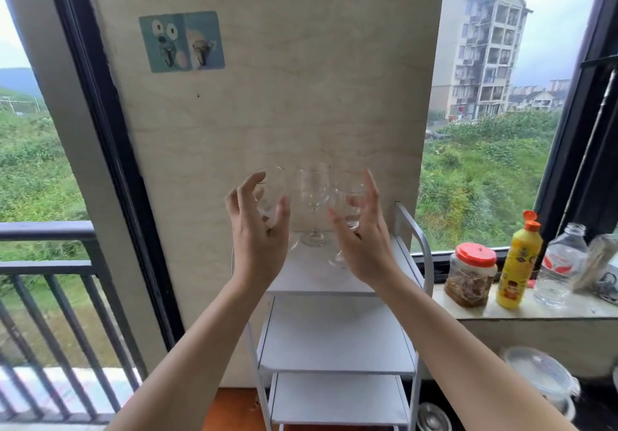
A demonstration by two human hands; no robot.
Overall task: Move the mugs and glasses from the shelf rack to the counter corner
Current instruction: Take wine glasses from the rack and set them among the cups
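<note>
Three clear stemmed glasses stand on the top shelf of a white shelf rack [337,333]. The left glass [272,185] is partly behind my left hand [259,230], whose fingers are spread and curl around its bowl without closing. The middle glass [313,203] stands free at the back between my hands. The right glass [349,203] sits nearer the front, and my right hand [363,236] is open beside its bowl, fingers apart. Whether either hand touches glass is unclear. No mugs are visible.
A stone ledge [535,310] to the right holds a red-lidded jar [471,275], a yellow bottle [518,263] and a clear plastic bottle [561,263]. A lidded plastic container [541,377] sits below. The rack's side rail [416,233] rises at right. A balcony railing [46,263] is left.
</note>
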